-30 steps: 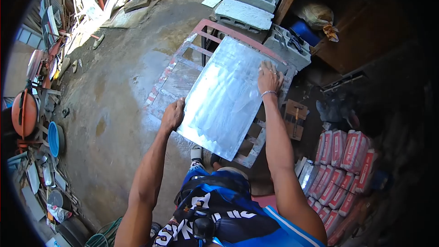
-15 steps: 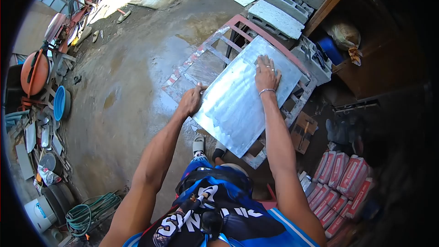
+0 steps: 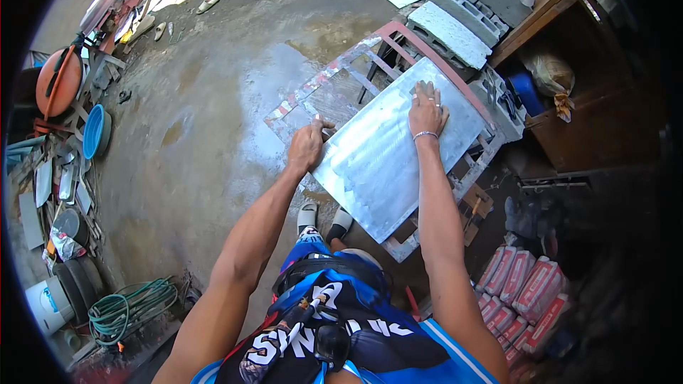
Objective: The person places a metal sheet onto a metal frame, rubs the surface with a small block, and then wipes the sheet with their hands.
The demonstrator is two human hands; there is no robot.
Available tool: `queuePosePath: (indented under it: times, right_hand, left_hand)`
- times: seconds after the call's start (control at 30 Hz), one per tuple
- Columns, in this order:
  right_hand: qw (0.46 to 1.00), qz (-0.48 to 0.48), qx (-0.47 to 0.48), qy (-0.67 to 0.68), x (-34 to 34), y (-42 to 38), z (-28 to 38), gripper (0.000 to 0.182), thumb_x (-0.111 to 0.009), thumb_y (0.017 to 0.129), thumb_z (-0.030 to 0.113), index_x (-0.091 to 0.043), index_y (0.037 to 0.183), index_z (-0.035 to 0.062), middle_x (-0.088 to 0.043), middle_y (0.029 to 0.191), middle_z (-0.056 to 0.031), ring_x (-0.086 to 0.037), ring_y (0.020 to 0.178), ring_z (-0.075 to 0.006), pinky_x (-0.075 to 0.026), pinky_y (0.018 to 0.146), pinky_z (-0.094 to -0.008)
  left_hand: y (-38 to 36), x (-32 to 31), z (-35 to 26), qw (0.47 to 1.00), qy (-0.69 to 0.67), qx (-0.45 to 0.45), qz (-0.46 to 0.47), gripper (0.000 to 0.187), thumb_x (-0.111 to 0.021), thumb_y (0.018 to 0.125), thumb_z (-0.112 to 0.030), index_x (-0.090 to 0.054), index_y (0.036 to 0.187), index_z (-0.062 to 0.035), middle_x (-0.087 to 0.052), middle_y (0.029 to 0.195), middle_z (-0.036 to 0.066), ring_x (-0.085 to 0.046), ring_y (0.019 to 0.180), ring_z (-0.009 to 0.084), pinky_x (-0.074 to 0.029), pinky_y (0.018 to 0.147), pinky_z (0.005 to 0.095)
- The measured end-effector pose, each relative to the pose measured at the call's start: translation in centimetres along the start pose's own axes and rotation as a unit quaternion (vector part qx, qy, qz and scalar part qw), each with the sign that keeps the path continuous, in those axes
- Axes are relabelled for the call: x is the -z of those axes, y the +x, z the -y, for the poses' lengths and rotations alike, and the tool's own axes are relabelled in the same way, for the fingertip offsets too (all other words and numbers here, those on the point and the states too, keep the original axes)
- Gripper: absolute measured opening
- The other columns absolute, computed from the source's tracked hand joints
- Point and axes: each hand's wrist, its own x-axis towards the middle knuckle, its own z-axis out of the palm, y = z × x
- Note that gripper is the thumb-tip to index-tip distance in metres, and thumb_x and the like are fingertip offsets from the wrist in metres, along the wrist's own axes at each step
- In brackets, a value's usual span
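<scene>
A shiny, silvery metal sheet [image 3: 388, 163] lies tilted across a worn, paint-stained frame [image 3: 380, 64] with open slats. My left hand [image 3: 306, 146] is at the sheet's left edge, its fingers curled and closed there; the fingertips are partly hidden. Flat on the upper right part of the sheet rests my right hand [image 3: 428, 112], its fingers stretched out and a bracelet at the wrist.
Hollow concrete blocks [image 3: 449, 34] stand beyond the frame, beside a wooden cabinet [image 3: 605, 128]. Stacked red-and-white bags [image 3: 532, 288] are at lower right. A blue basin [image 3: 96, 131], scrap pieces and a coiled green hose [image 3: 131, 311] line the left side.
The view has shifted slightly, so the sheet and frame appear a little lower and farther right. My left hand has slid a bit up along the sheet's edge; my right hand stays flat.
</scene>
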Motion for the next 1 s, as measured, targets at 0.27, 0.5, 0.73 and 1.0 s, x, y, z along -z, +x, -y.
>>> queuePosePath:
  times: [0.27, 0.5, 0.73, 1.0]
  right_hand:
    - [0.943, 0.139, 0.266, 0.145, 6.3, -17.6, 9.5, 0.038, -0.058, 0.100, 0.023, -0.064, 0.137, 0.0267, -0.056, 0.149, -0.0040, -0.049, 0.140, -0.0260, -0.033, 0.112, -0.0519]
    - [0.999, -0.016, 0.051, 0.008, 0.7, -4.2, 3.4, 0.039, -0.059, 0.098, 0.020, -0.064, 0.137, 0.0202, -0.053, 0.151, -0.0056, -0.048, 0.139, -0.0283, -0.034, 0.112, -0.0511]
    - [0.950, 0.092, 0.275, 0.116, 4.4, -13.7, 9.7, 0.040, -0.063, 0.095, 0.020, -0.065, 0.136, 0.0236, -0.058, 0.148, -0.0035, -0.051, 0.138, -0.0261, -0.036, 0.111, -0.0493]
    - [0.941, 0.065, 0.308, 0.125, 3.1, -14.8, 11.1, 0.037, -0.061, 0.097, 0.021, -0.067, 0.133, 0.0199, -0.060, 0.144, -0.0048, -0.052, 0.136, -0.0305, -0.040, 0.108, -0.0450]
  left_hand:
    - [-0.3, -0.2, 0.5, 0.993, -0.102, -0.012, -0.053, 0.069, -0.027, 0.111, -0.045, -0.073, 0.104, 0.0056, -0.072, 0.074, 0.013, -0.068, 0.071, 0.0196, -0.054, 0.075, 0.0340]
    - [-0.5, -0.2, 0.3, 0.990, -0.100, -0.024, -0.093, 0.071, -0.026, 0.110, -0.050, -0.075, 0.102, 0.0010, -0.069, 0.069, 0.010, -0.068, 0.069, 0.0220, -0.053, 0.070, 0.0369]
    - [-0.5, -0.5, 0.9, 0.984, -0.130, -0.015, -0.124, 0.068, -0.027, 0.110, -0.049, -0.075, 0.104, -0.0016, -0.069, 0.072, 0.011, -0.066, 0.068, 0.0216, -0.052, 0.070, 0.0365]
    - [-0.4, -0.7, 1.1, 0.983, -0.125, -0.019, -0.130, 0.066, -0.029, 0.111, -0.046, -0.073, 0.106, 0.0015, -0.068, 0.072, 0.011, -0.065, 0.068, 0.0190, -0.053, 0.069, 0.0342]
